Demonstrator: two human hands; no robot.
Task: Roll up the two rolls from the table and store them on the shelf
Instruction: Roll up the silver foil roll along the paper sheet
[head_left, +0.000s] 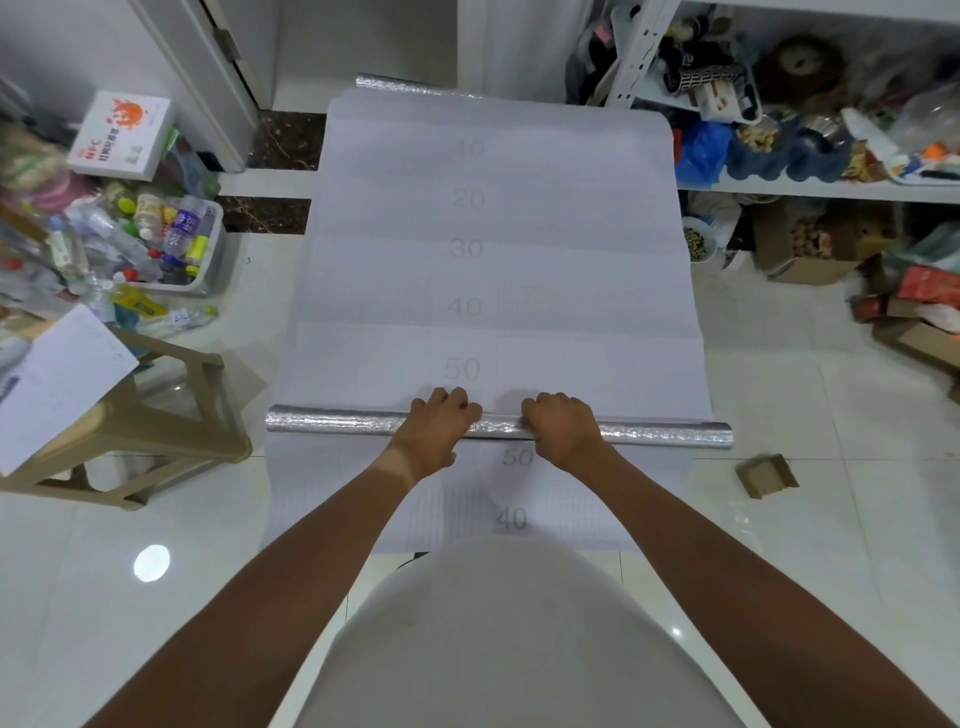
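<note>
While 2 hands curl over 1 silver roll (363, 422) lying crosswise on the bench (649, 312), the left hand (441, 423) and right hand (563, 423) grip its middle side by side. A 2nd silver roll (410, 84) lies at the white sheet's (571, 208) far end.

Tan plastic stool (156, 415) sits left with loose paper (57, 384) on its seat, a bin of bottles (171, 244) behind it, small cardboard piece (766, 475) on the floor right.
</note>
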